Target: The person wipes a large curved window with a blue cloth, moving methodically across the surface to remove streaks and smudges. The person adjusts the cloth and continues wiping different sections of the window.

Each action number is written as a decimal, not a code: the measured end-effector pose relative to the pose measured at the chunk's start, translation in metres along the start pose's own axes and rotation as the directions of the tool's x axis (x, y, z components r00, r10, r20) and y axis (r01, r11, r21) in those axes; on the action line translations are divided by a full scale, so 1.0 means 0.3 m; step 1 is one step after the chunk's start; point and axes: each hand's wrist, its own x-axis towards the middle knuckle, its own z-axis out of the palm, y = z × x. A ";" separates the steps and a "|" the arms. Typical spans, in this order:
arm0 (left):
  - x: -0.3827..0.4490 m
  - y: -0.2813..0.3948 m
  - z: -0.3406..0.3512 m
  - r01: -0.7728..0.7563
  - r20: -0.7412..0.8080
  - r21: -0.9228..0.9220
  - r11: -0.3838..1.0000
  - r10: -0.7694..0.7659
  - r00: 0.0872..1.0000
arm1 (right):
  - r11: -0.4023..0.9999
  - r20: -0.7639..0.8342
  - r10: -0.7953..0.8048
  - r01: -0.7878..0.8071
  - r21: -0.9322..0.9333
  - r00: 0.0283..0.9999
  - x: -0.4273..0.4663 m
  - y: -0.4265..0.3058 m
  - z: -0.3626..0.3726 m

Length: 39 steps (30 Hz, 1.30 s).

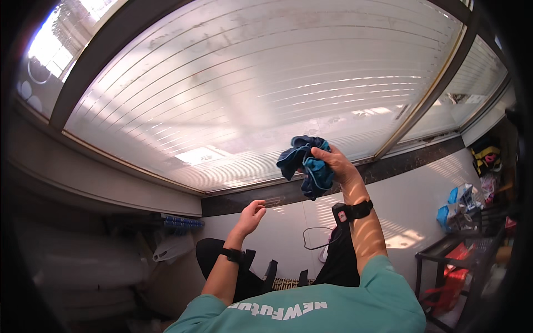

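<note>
A crumpled dark blue and teal cloth is gripped in my right hand, its folds hanging below the fingers. Behind it stands a large ribbed glass panel in a dark frame, with smudges on the glass near the top; whether the cloth touches the panel I cannot tell. My left hand is raised over the floor near the dark stone sill, fingers loosely curled and apart, holding nothing. Each of my wrists wears a black strap, the right one with a small device and a thin cable.
A dark metal rack with red bags stands at the lower right. Blue and clear plastic packages and a black-and-yellow bag lie along the right side. At left are a white plastic bag and blue-patterned items. Sunlight stripes the tiled floor.
</note>
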 end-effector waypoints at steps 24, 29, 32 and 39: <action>0.024 0.087 -0.644 -0.310 -0.380 -0.607 0.731 0.075 0.922 | -0.831 0.882 -0.440 0.295 -0.471 0.169 0.456 -0.176 1.093; 0.006 -0.022 -0.631 -0.086 -0.352 -0.535 0.840 -0.129 0.927 | -0.895 0.900 -0.435 0.102 -0.434 0.012 0.365 -0.356 1.005; -0.017 -0.028 -0.677 -0.243 -0.372 -0.573 0.782 0.016 0.928 | -0.892 0.892 -0.450 0.081 -0.445 -0.049 0.358 -0.345 0.943; -0.010 -0.032 -0.697 -0.253 -0.479 -0.390 0.885 0.040 0.877 | -0.900 0.920 -0.387 0.195 -0.390 0.056 0.637 -0.097 1.316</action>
